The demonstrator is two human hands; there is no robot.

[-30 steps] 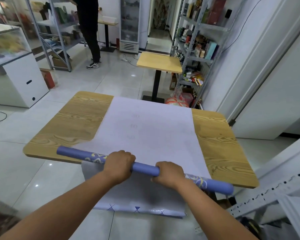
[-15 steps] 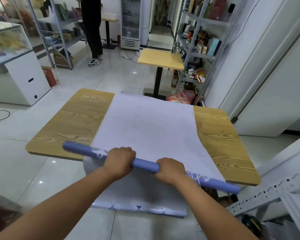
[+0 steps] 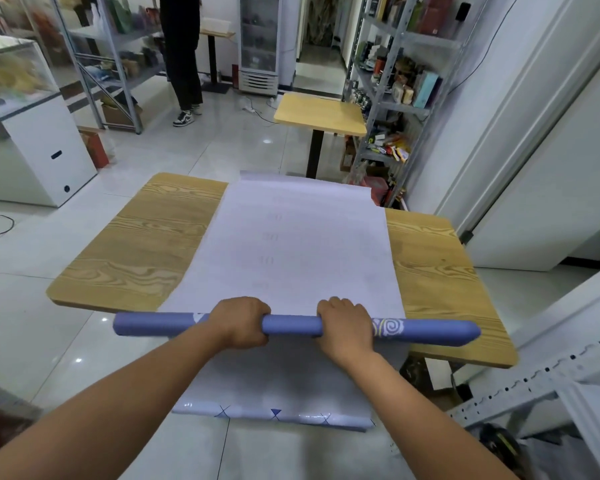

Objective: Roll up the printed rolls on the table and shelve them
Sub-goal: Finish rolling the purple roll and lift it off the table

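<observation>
A long purple printed roll (image 3: 291, 324) with white swirl marks lies level across the near edge of the wooden table (image 3: 142, 244). My left hand (image 3: 240, 322) and my right hand (image 3: 346, 323) both grip it near its middle. A wide white sheet (image 3: 291, 244) lies flat on the table from the far edge to the roll. Below the roll the sheet hangs over the near edge, ending in a glossy blue-patterned fold (image 3: 274, 415) above the floor.
A white perforated metal shelf frame (image 3: 534, 382) stands at the near right. A small wooden table (image 3: 321, 114) and a stocked metal shelf (image 3: 395, 84) stand behind. A person in black (image 3: 182, 57) stands at the far left shelf (image 3: 111, 46). A white cabinet (image 3: 39, 150) is at left.
The purple roll has swung from tilted down to the right to level along the table's near edge. Both hands stay gripped on it, now wider apart.
</observation>
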